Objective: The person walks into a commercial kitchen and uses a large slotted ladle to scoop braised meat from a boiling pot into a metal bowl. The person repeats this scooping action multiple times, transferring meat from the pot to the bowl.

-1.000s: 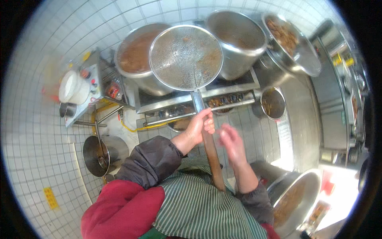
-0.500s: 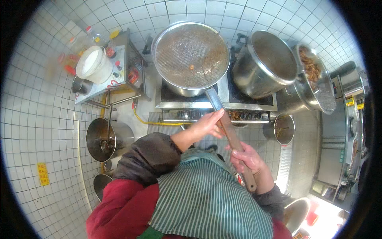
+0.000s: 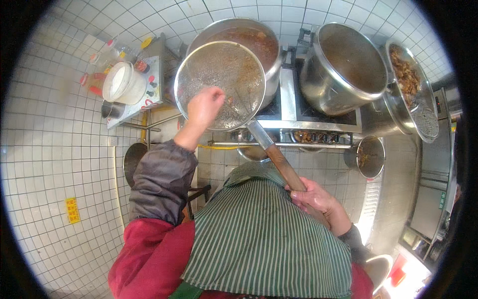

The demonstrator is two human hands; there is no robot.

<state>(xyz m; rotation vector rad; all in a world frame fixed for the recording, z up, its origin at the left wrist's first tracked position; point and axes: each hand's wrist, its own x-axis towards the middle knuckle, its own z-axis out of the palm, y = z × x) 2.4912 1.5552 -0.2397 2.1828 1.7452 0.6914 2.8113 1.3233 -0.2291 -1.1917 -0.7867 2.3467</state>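
Observation:
A large round mesh strainer (image 3: 231, 70) with a metal rim and a long wooden handle is held out in front of me. My right hand (image 3: 316, 198) is wrapped round the lower part of that handle. Over the mesh is my left hand (image 3: 204, 107), its fingers drawn together; whether something small is pinched in them, I cannot make out. Small wet bits cling to the mesh. Behind the strainer, and partly hidden by it, a steel pot (image 3: 273, 79) of reddish-brown liquid stands on the stove (image 3: 284, 124).
A tall stockpot (image 3: 328, 94) of brown liquid stands right of the first pot. Farther right, a steel basin (image 3: 423, 94) holds brown pieces, with a perforated ladle (image 3: 426, 123) at its edge. A white bucket (image 3: 132, 89) and bottles crowd the left side table (image 3: 119, 115). A smaller pot (image 3: 371, 157) sits lower right.
The strainer has come off the pot, nearer me and to the left, uncovering the liquid. My left hand has left the handle and moved over the mesh. My right hand keeps its grip.

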